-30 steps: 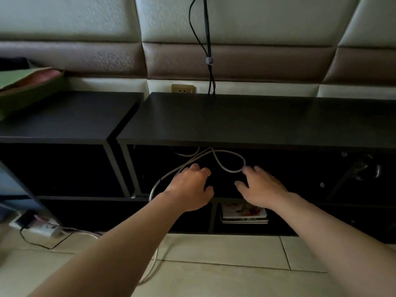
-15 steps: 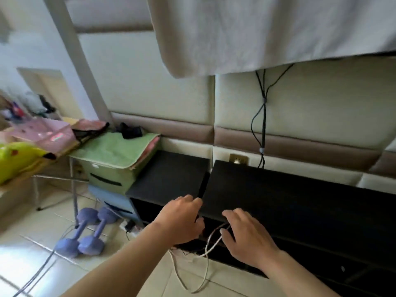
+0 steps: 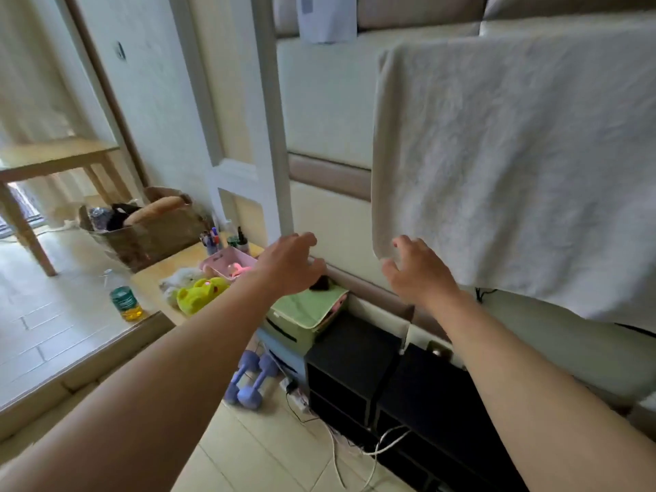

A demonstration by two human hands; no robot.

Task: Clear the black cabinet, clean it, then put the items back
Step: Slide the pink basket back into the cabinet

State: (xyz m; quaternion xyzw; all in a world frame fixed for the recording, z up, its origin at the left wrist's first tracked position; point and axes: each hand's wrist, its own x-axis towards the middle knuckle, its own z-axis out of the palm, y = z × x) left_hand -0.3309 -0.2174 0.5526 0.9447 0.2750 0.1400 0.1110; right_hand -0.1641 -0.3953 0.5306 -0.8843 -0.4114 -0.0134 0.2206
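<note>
Right now your left hand (image 3: 287, 268) and right hand (image 3: 415, 271) are both up in the air, fingers loosely spread, holding nothing. The right is just beside the lower corner of the hanging white terry towel (image 3: 514, 165). The low black cabinet (image 3: 355, 353) stands below them, against the padded wall.

Both bare forearms enter from bottom corners of frame, stretched forward and up toward centre. Left hand (image 3: 289, 266) at mid-frame, back of hand to camera, fingers loosely curled, holding nothing. Right hand (image 3: 419, 269) level with it, slightly right of centre, fingers spread and bent, also empty. Hands apart.
</note>
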